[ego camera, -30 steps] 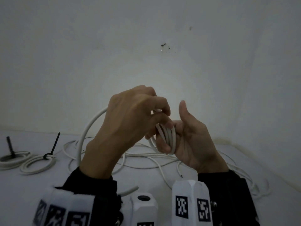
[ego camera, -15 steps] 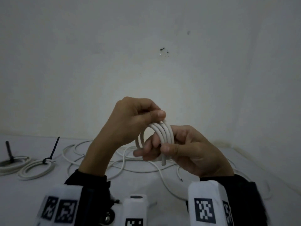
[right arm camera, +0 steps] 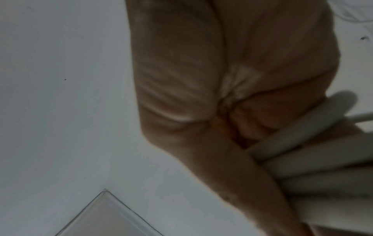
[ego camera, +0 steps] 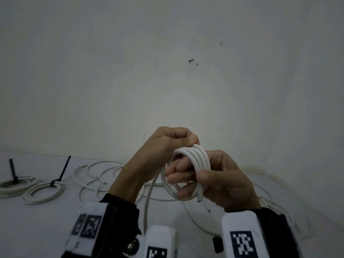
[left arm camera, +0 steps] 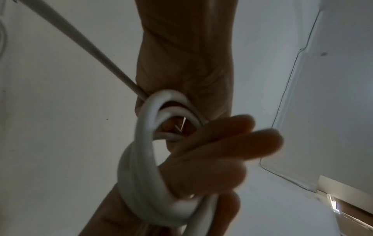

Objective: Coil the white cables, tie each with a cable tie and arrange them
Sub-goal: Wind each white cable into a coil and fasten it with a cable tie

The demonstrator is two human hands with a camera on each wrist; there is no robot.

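Cable (ego camera: 197, 161) wound in several white loops sits raised above the worktop (ego camera: 37, 220), at 6 o'clock in the head view. The right hand (ego camera: 219, 179) grips the loops, thumb across them and fingers through the ring. The left hand (ego camera: 167, 144), at 10 o'clock of the coil, pinches its top with curled fingers. Two tied coils (ego camera: 42, 191) lie at 9 o'clock, loose cables (ego camera: 96, 175) between.

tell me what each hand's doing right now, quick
Left hand: fingers curled, pinching the top of the coiled round white cable.
Right hand: thumb and fingers wrapped round the same coil, holding its loops together.
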